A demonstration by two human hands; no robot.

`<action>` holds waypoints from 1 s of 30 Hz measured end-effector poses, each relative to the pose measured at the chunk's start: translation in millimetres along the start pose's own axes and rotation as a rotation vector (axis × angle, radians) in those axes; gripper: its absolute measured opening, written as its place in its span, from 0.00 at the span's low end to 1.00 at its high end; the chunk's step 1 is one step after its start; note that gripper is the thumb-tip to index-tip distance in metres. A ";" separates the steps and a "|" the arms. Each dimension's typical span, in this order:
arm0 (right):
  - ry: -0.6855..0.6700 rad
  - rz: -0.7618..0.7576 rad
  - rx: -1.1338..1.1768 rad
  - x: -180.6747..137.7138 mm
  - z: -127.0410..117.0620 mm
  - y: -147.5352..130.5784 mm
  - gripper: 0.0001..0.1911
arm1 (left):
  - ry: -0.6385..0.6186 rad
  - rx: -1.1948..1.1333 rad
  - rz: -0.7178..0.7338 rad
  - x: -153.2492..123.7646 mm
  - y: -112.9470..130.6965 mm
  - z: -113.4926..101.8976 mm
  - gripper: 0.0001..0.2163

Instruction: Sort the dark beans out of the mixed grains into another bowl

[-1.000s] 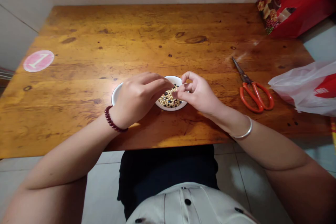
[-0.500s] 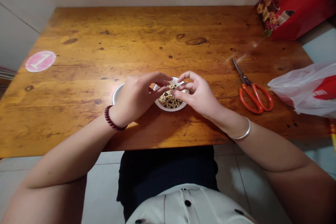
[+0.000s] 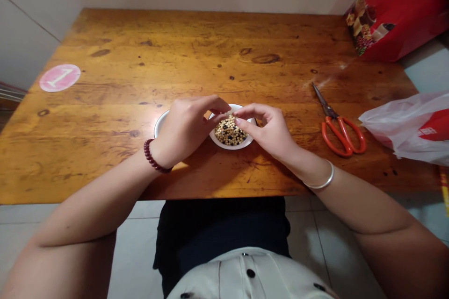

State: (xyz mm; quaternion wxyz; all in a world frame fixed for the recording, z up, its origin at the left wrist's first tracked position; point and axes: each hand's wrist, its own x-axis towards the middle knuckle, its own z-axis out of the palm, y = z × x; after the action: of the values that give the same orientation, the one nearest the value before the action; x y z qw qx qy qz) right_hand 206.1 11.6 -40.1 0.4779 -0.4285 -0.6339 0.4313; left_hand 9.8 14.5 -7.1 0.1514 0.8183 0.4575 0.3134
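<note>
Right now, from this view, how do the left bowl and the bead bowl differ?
The bead bowl shows pale and dark beads, while the left bowl's contents are hidden. The left hand blocks most of the left bowl, whereas the bead bowl's front rim is in plain view. Both look white and sit on the wooden table.

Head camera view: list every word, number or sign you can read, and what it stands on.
"1": white, on the pink round sticker on the table.
White plastic bag: pale marks on its red patch, too blurred to read.
Red package: gold marks, unreadable.
Yellow-and-red strip, right edge: nothing legible.
</note>
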 end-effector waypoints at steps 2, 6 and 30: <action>0.006 -0.009 -0.025 -0.2 -0.1 0.2 0.03 | 0.012 0.017 0.009 -0.4 -0.1 0.2 0.05; 0.022 -0.003 -0.071 -0.6 -0.6 1.5 0.02 | 0.014 0.012 0.022 -1.0 -0.2 0.6 0.04; 0.021 0.002 0.022 -0.9 -1.2 -3.7 0.06 | 0.036 0.032 0.082 -2.5 -2.6 3.8 0.04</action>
State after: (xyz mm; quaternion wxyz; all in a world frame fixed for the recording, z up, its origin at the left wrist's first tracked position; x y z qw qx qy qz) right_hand 207.0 9.9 -36.6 0.4890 -0.4282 -0.6236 0.4343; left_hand 9.6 13.9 -12.4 0.1170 0.8329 0.4312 0.3266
